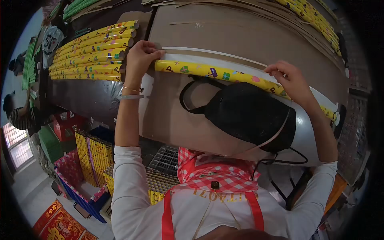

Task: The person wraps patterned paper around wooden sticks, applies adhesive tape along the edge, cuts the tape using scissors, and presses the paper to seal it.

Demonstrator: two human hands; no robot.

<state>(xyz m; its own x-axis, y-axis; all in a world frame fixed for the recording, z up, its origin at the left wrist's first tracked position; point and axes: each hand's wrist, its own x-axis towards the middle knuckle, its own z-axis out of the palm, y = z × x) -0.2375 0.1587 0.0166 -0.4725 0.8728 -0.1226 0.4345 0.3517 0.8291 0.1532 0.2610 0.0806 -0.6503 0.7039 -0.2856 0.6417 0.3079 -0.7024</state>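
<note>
A brown table (248, 34) bears yellow tubes (212, 72) and black bag (246, 110).

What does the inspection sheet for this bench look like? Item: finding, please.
Surface: brown tabletop, small pale mark toward the far side.
Job's things: yellow patterned roll lying crosswise; more yellow tubes bunched at left.
Clutter: black bag on the near side of the roll; thin brown strips along the far edge.
Hands: left hand at the roll's left end, right hand over its right part; grip can't be told.
Cables: nothing seen for certain; thin black cord by the bag, type unclear.
Surroundings: another person at far left; dark slatted crate below the near edge.
</note>
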